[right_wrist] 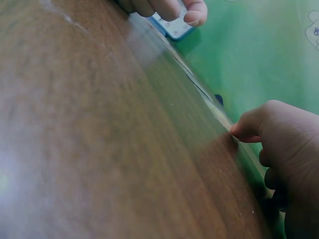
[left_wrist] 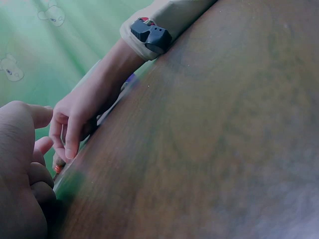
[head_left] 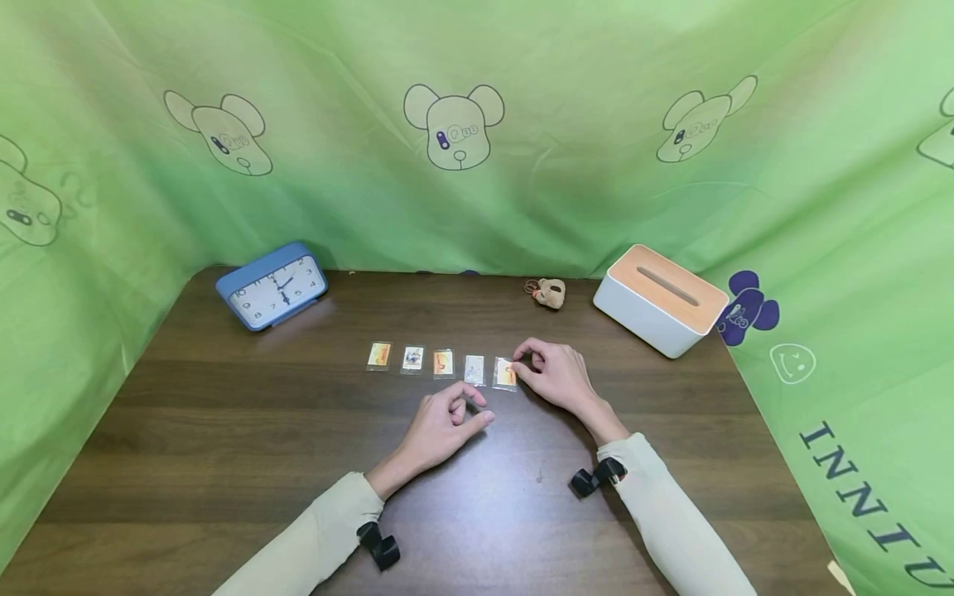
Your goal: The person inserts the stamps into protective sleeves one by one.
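Observation:
Five small picture cards in clear sleeves lie in a row across the dark wooden table, so several stand side by side: an orange card (head_left: 379, 355) at the left end, a white card (head_left: 413, 358), another orange card (head_left: 443, 362) and a pale card (head_left: 474, 370). At the right end, my right hand (head_left: 555, 374) pinches the edge of an orange-and-white card (head_left: 505, 374) between thumb and forefinger. Below the pale card hovers my left hand (head_left: 441, 426), its fingers loosely bent and holding nothing. The right wrist view shows my right thumb (right_wrist: 244, 127) right at the card's edge.
A blue clock (head_left: 273, 285) stands at the back left. Toward the back right are a small brown plush charm (head_left: 550, 293) and a white tissue box (head_left: 648, 310) with a wooden lid. Green printed cloth (head_left: 335, 182) hangs behind and beside the table (head_left: 224, 447).

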Available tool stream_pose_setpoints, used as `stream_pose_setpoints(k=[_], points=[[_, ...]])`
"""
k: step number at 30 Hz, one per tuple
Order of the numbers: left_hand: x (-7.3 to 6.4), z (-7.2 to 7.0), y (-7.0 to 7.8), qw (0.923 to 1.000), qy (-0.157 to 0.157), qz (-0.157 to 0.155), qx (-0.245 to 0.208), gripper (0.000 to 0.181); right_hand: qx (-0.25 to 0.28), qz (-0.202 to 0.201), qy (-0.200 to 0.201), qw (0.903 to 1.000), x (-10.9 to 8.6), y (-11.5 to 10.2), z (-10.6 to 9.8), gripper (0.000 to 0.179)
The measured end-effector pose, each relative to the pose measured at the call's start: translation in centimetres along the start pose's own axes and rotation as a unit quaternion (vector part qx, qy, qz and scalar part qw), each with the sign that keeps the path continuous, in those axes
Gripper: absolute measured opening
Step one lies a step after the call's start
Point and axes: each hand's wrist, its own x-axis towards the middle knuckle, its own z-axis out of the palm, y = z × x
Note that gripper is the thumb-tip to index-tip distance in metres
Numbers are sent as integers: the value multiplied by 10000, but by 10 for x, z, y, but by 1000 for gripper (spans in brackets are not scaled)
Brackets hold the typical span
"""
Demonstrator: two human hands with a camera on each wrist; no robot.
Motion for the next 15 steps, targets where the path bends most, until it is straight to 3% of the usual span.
stream_pose_setpoints(k=[2,9,15], points=[[0,0,0,10000,10,26,-25,20,-27,-39,24,10000,0,-2,-1,10],[1,-2,5,9986,-156,-512,-28,19,-118,5,77,9999,0,4,4,11],[0,-2,-1,9995,45,-179,-251,20,13,-44,130,9999,0,11,4,14]])
